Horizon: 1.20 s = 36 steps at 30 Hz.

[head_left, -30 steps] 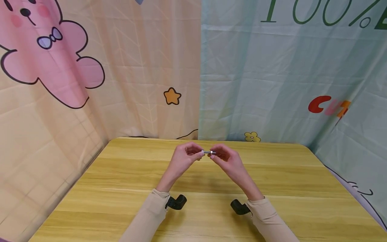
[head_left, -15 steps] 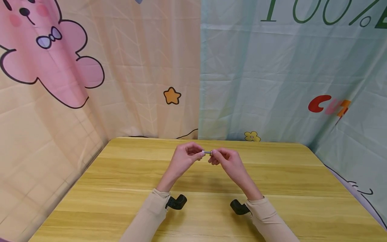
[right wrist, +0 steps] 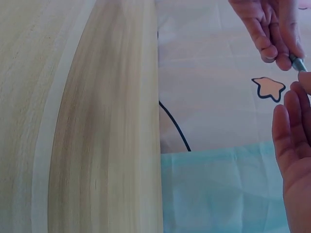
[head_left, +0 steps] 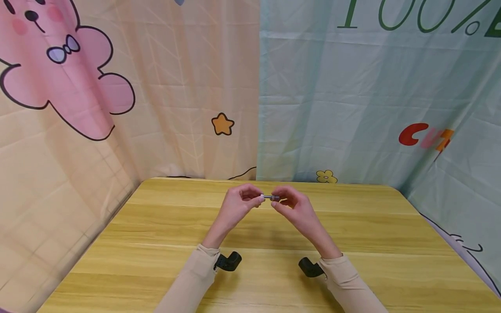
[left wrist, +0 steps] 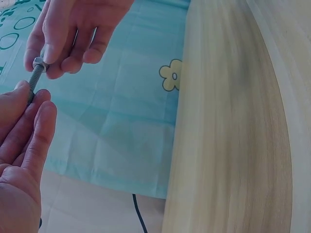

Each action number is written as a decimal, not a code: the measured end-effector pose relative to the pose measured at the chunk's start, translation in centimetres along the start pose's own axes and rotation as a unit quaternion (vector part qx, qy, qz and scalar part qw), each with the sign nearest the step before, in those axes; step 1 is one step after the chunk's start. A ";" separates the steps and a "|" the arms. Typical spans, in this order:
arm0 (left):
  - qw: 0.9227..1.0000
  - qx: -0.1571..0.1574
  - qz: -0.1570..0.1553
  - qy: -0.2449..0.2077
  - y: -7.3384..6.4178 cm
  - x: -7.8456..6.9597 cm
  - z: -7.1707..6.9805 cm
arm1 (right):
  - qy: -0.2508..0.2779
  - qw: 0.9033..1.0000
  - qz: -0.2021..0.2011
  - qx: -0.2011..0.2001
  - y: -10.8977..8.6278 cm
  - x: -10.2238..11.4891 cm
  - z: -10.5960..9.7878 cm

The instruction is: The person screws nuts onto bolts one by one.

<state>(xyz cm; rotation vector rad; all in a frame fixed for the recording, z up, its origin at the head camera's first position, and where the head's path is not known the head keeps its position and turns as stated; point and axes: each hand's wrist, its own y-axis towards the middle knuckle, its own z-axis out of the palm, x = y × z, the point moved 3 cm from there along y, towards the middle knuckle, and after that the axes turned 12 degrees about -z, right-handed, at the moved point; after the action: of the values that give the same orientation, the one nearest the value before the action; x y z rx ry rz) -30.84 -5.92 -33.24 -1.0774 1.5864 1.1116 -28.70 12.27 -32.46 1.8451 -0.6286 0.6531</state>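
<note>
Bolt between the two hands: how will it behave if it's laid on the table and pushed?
The bolt looks like grey metal, so it is probably stiff and fairly heavy for its size. Its narrow, round shape suggests it could roll, though the angular nut around it may check that. The visible thread should make it less slippery.

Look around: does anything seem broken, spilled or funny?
Nothing stands out. The left hand holds a thin grey metal bolt with a hexagonal metal nut on it; I see no breaks, bends or spills.
</note>
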 end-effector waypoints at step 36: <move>1.000 0.000 0.019 -0.001 0.6 1.2 0.1 | 0.001 1.000 0.023 0.002 -0.1 -0.1 0.0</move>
<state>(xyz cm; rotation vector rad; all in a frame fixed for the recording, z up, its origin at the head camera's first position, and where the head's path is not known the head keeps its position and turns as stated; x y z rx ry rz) -31.66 -5.93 -34.33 -1.0508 1.6113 1.1365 -28.72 12.30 -32.58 1.8383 -0.6699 0.6867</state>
